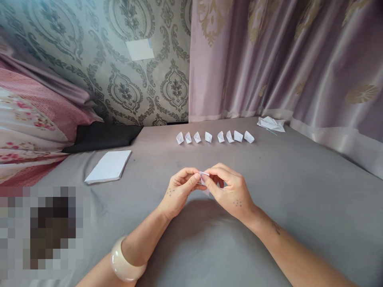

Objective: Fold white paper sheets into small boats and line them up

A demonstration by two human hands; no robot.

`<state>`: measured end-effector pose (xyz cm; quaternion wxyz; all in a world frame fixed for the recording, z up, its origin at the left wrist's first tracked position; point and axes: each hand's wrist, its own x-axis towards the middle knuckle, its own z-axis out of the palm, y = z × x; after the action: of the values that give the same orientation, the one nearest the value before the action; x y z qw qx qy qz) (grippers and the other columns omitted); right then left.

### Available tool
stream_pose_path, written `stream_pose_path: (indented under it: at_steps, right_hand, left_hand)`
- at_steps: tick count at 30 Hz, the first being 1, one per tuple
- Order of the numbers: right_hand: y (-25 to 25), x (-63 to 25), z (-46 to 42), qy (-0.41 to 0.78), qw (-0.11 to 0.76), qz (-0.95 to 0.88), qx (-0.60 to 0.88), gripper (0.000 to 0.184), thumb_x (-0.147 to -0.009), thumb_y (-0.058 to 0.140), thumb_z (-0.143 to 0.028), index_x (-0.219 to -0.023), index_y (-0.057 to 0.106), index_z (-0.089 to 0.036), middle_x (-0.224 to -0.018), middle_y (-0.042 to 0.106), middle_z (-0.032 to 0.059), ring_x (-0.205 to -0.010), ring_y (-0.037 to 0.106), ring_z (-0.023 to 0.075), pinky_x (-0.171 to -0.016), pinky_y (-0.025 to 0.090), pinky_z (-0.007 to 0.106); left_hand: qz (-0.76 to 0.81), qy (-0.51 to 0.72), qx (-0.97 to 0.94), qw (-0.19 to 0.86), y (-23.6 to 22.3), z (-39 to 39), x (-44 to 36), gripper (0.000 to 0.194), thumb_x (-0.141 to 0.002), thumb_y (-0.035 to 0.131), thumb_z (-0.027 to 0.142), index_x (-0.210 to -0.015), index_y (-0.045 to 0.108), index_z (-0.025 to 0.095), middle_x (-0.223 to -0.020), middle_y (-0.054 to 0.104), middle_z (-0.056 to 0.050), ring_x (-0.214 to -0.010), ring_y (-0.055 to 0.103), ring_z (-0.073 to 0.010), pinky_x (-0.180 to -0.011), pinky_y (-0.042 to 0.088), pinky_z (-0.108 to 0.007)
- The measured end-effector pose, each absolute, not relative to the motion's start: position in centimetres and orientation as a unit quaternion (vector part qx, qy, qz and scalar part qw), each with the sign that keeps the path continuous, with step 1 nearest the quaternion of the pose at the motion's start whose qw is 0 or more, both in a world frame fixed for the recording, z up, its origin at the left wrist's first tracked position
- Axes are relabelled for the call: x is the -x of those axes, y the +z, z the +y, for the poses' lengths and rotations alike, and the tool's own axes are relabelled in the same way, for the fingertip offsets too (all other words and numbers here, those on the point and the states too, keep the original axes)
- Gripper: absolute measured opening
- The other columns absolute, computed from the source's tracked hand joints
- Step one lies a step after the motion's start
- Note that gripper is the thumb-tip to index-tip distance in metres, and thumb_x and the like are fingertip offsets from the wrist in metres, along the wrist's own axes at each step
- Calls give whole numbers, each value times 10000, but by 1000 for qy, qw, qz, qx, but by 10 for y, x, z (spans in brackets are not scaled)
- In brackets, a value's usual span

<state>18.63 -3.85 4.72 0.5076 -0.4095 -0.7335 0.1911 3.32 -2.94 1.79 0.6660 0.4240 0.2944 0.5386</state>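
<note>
My left hand and my right hand meet over the grey sheet, both pinching a small white folded paper piece between thumbs and fingertips. The paper is mostly hidden by the fingers. A pale bangle sits on my left forearm. Beyond the hands, a row of several small folded white paper shapes lies on the sheet. A stack of white paper sheets lies to the left of my hands.
A heap of crumpled white paper scraps lies at the back right by the mauve curtain. A black cushion and pink floral bedding are at the left. A blurred patch covers the lower left corner.
</note>
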Motion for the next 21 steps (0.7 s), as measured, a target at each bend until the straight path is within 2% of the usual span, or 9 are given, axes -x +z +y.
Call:
stream_pose_path:
  at_steps: [14, 21]
  right_hand:
    - [40, -183, -38, 130, 536, -727, 409, 104, -858, 574, -171, -812, 650, -225, -795, 624, 8, -661, 569, 105, -606, 469, 234]
    - [34, -185, -38, -4, 499, -766, 405, 198, -881, 516, -124, -893, 678, -238, -803, 635, 20, -710, 584, 117, -634, 458, 238]
  left_hand:
    - [344, 540, -386, 665, 18, -32, -36, 183, -732, 749, 313, -811, 728, 150, -751, 682, -35, -741, 639, -153, -727, 577, -336]
    - [344, 540, -379, 668, 20, -32, -35, 183, -732, 752, 313, -810, 748, 147, -768, 692, -49, -783, 636, -158, -760, 563, -319]
